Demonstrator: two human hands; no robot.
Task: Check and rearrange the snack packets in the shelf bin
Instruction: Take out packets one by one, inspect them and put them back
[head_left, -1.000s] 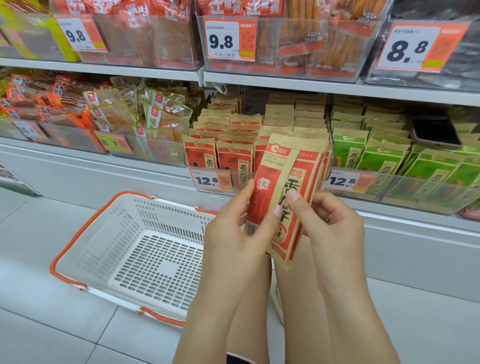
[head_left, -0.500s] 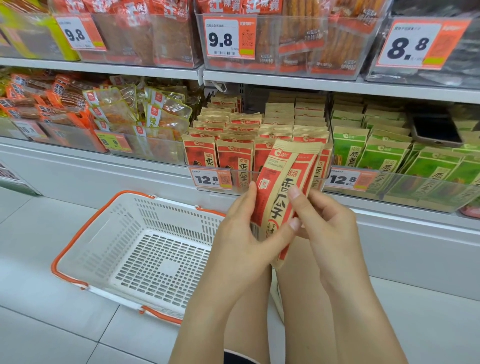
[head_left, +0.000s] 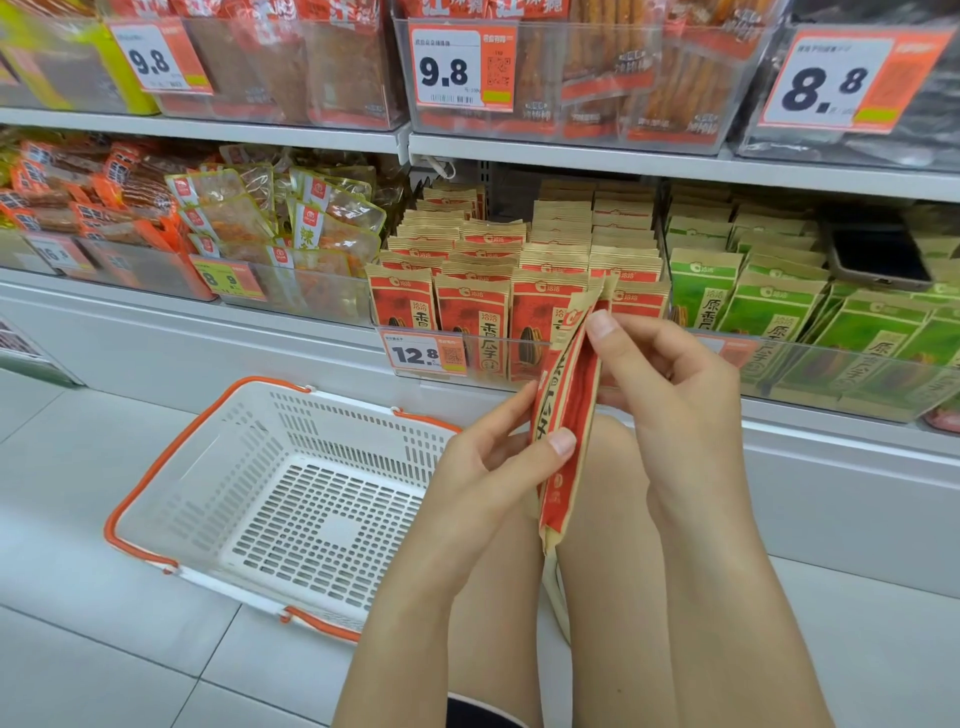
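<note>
We pinched the packets (head_left: 563, 415) edge-on between our left hand (head_left: 498, 462) and right hand (head_left: 670, 384), just before the bin (head_left: 519, 343). The thin stack could have fanned and slipped if either thumb had eased.

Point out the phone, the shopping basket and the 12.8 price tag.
phone (head_left: 880, 254): head view, middle of its dark screen.
shopping basket (head_left: 136, 501): head view, orange rim, left side.
12.8 price tag (head_left: 415, 354): head view, on the digits.

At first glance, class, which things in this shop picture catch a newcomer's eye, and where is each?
In the centre, the left hand and right hand hold a stack of red snack packets edge-on before the shelf bin. Bold price tags line the upper shelf. A white basket with orange trim sits on the floor, lower left.
</note>
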